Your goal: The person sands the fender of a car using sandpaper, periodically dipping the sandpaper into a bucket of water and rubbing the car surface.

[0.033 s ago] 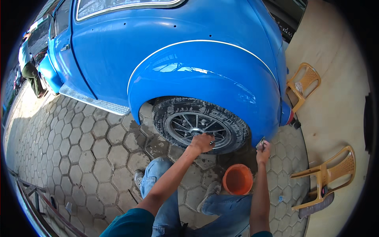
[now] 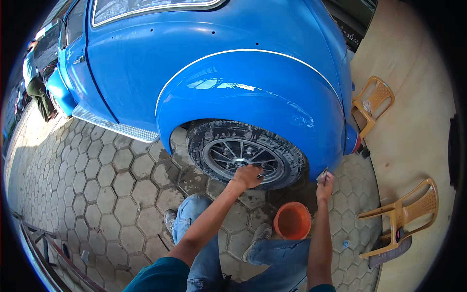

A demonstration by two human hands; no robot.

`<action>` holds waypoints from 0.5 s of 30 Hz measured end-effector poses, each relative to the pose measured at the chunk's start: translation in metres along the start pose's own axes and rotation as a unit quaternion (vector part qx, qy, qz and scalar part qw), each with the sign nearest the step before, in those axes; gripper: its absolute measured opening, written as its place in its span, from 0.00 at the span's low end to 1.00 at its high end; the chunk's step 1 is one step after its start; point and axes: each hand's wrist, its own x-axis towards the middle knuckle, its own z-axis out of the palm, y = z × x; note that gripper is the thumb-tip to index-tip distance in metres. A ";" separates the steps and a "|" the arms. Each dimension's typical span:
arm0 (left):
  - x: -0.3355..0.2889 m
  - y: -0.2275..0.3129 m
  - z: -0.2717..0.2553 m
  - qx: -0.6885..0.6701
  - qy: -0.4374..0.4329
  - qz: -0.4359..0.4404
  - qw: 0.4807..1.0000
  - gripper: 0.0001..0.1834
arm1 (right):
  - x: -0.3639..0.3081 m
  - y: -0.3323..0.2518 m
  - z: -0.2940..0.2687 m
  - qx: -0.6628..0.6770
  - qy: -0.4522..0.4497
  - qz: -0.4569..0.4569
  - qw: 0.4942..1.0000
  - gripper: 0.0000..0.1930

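A blue rounded car's rear fender (image 2: 253,97) arches over a dirty black tyre (image 2: 199,146) with a spoked grey wheel rim (image 2: 226,146). My left hand (image 2: 249,176) is closed in front of the lower part of the wheel. A small dark spot shows at its fingers, but I cannot make out whether anything is held. Farther right, my right hand (image 2: 327,186) pinches a small folded greyish sheet (image 2: 321,178) by the lower rear edge of the fender. Between my forearms, an orange bucket (image 2: 293,221) with murky liquid stands beside my shoe.
Two tan plastic chairs (image 2: 373,102) (image 2: 411,211) stand to the right, by a pale wall panel (image 2: 404,97). Hexagonal paving (image 2: 114,199) covers the ground, wet around the wheel. Another person (image 2: 36,85) bends near the car's front at far left. A metal frame (image 2: 53,248) lies lower left.
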 end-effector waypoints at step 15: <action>-0.061 -0.065 -0.054 0.006 0.071 -0.082 0.994 0.17 | -0.014 -0.252 0.061 -0.116 0.206 -0.334 0.912 0.18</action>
